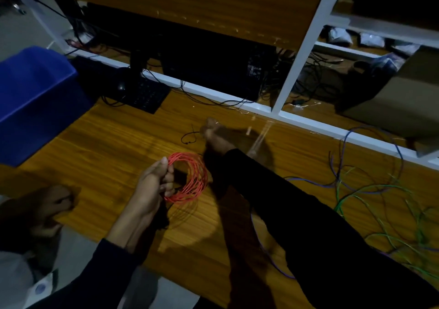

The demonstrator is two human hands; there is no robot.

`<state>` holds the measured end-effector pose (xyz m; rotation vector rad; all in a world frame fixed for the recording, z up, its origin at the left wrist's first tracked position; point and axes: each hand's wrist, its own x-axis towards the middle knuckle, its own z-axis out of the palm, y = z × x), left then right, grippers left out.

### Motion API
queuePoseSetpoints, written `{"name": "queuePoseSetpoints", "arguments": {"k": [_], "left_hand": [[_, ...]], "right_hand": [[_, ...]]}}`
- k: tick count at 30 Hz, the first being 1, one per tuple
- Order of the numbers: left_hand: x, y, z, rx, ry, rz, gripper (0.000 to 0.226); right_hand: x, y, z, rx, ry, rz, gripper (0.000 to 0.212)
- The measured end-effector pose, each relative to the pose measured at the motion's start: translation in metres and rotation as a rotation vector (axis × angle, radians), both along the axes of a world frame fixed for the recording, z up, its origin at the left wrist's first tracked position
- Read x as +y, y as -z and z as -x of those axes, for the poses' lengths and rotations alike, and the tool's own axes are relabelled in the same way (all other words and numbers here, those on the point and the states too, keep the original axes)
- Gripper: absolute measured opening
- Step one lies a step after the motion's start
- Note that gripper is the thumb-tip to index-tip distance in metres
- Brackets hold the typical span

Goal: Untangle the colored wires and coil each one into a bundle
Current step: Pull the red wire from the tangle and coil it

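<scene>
Red coil (190, 178) gripped in my left hand (155, 181), loop upright; right hand (213, 135) blurred, grip unclear; no legible writing.

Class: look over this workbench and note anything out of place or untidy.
The green wire and purple wire sprawl tangled on the wooden table, uncoiled, unlike the red coil gripped by the left hand.
</scene>
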<state>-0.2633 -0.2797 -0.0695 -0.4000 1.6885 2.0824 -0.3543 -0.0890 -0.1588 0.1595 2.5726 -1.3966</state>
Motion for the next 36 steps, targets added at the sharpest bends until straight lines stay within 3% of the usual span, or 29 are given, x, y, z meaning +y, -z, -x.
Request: {"name": "queuePoseSetpoints", "arguments": {"k": [3, 6, 10, 14, 18, 24, 27, 32, 36], "left_hand": [[0.012, -0.002, 0.002, 0.027, 0.046, 0.021, 0.034], [0.031, -0.004, 0.0, 0.069, 0.115, 0.045, 0.034], [0.067, -0.011, -0.007, 0.088, 0.211, 0.054, 0.033], [0.111, -0.02, -0.021, 0.178, 0.337, 0.108, 0.033], [0.157, -0.022, -0.046, 0.29, 0.427, 0.173, 0.035], [0.242, -0.019, -0.098, 0.379, 0.453, 0.262, 0.036], [0.285, -0.014, -0.126, 0.422, 0.472, 0.282, 0.035], [0.333, -0.017, -0.171, 0.495, 0.523, 0.3, 0.038], [0.357, -0.028, -0.206, 0.537, 0.58, 0.292, 0.04]], "right_hand": [[0.016, -0.026, -0.019, 0.266, -0.089, -0.261, 0.01], [0.051, -0.042, -0.057, 0.341, -0.108, -0.394, 0.025], [0.101, -0.071, -0.124, 0.357, 0.172, -0.057, 0.028], [0.139, -0.102, -0.19, 0.464, 0.421, 0.196, 0.015], [0.158, -0.109, -0.249, 0.447, 0.705, 0.331, 0.015], [0.162, -0.096, -0.304, 0.157, 0.941, 0.829, 0.012], [0.183, -0.099, -0.323, 0.069, 0.942, 1.039, 0.013], [0.228, -0.108, -0.358, 0.03, 0.968, 1.069, 0.026], [0.254, -0.111, -0.383, 0.017, 1.007, 0.998, 0.019]]}}
